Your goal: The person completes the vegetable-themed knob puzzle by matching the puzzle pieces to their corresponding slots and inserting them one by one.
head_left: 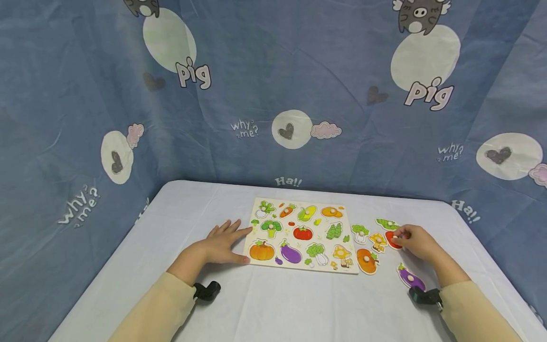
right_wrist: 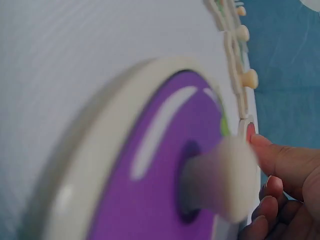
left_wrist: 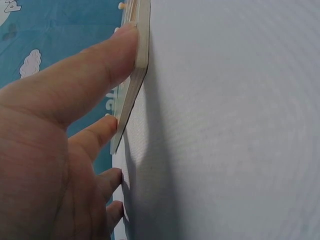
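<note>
Cream rectangular wooden vegetable puzzle board (head_left: 319,235), left of a flat red tomato-shaped piece (head_left: 390,237) in the right hand's (head_left: 416,241) narrow pinch.
The board's long axis runs left to right; the left hand (head_left: 220,244), fingers straight and spread, touches its left edge. The tomato piece lies at the right fingertips, apart from the board and nearer the right hand; fingers partly cover it, so its long axis cannot be told. On the blue fabric backdrop (head_left: 342,85): "pig", "why me?", "Ha!!"; no brand is legible.
</note>
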Available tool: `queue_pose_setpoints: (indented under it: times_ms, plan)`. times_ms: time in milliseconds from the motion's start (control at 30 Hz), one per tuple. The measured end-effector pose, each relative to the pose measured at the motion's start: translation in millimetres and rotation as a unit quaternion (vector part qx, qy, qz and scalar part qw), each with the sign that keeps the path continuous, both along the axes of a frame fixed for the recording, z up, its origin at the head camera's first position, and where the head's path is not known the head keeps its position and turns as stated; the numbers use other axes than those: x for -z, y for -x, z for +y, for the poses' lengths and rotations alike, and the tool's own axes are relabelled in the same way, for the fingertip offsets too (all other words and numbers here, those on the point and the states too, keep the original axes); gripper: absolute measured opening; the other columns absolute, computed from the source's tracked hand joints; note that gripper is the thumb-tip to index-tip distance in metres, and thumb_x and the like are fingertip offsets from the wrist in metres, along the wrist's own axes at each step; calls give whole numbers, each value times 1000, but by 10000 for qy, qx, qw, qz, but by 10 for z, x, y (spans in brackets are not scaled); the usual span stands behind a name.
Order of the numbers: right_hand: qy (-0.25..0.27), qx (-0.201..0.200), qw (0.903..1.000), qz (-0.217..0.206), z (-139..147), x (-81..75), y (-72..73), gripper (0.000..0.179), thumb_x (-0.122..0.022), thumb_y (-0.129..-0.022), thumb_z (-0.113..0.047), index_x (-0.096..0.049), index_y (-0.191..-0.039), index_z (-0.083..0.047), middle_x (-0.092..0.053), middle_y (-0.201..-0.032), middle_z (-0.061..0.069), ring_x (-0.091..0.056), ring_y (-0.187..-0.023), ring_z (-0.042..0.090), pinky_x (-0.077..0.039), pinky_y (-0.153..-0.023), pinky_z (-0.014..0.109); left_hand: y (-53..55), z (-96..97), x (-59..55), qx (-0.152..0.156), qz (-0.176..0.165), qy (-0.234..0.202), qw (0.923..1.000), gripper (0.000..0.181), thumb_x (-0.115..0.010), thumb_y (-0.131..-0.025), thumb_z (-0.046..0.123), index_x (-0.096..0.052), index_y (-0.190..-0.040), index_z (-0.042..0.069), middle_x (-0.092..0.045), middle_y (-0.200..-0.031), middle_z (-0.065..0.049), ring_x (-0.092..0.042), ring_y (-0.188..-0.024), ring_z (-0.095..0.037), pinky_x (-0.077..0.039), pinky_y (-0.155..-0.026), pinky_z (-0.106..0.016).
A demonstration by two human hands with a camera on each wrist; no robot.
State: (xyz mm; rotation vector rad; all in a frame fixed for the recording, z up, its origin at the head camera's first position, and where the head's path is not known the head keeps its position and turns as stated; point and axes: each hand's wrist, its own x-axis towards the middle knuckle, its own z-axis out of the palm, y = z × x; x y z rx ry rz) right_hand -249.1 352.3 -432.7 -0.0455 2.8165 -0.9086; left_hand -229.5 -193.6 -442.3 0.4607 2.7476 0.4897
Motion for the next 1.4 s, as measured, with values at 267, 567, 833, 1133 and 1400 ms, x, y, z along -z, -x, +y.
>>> queue_pose_setpoints:
  times_ms: [267,567,833,1133,1400]
  plan:
    - [70,21,10000,-45,7,-82,-40,26,-70,-95,-18,-59,-104,3,-49,-83,6,-47,-79,22,-40,-64,31,-12,12,-24,16,-3,-26,10000,95,-74,-79,62,-35,-157,24,-16,-165,-18,-7,-152,-43,-5,-119,-63]
    - [142,-131,9997,116,-93,-212,-50,28,-69,-95,-18,-60,-109,5,-50,-85,6,-48,-83,23,-42,-63,28,-15,8,-21,11,-18,-8,10000,96,-74,-79,63,-35,-157,25,-16,-166,-17,-6,-152,-43,-5,-119,-63]
    - [333,-616,9972,269,-367,-347,-77,22,-67,-96,-13,-61,-107,5,-49,-83,5,-48,-81,21,-43,-62,25,-20,18,-26,10,-52,11,10000,96,-74,-78,63,-35,-157,25,-16,-166,-17,-6,-152,-42,-5,-120,-63]
    - [534,-974,9938,83,-733,-478,-39,18,-68,-96,-15,-62,-104,0,-49,-82,5,-49,-81,21,-45,-64,25,-21,21,-35,-21,-27,43,10000,96,-74,-78,62,-35,-157,24,-17,-165,-18,-7,-152,-43,-5,-119,-63]
    - [463,-1277,9907,-51,-1096,-461,96,14,-68,-96,-13,-64,-103,-2,-49,-82,5,-49,-80,20,-42,-65,29,-21,15,-57,31,-39,-7,10000,95,-74,-79,61,-35,-157,22,-17,-165,-19,-7,-151,-44,-5,-119,-63]
